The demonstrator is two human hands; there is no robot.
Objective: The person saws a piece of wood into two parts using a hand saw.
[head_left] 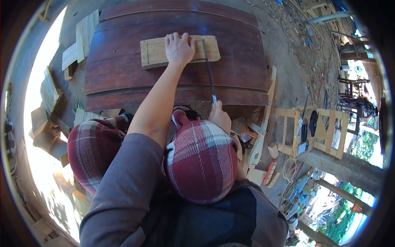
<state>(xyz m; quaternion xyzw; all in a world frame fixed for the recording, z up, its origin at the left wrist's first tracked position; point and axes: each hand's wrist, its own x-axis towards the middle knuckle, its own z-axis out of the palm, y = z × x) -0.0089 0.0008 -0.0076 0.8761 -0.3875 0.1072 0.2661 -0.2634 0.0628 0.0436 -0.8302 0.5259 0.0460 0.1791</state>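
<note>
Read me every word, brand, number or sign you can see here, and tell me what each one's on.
No text can be read anywhere in this picture.
Board: dark lines and a small mark, but no letters or numbers that I can make out.
Blade: no readable label.
Red thing on the ground: too small and blurred to tell if it bears any print.

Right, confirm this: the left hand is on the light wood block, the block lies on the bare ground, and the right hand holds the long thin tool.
Not the bare ground: the head view shows the light wood block on the dark red tabletop. The rest stands: the left hand is on the block, and the right hand holds the long thin tool.
</note>
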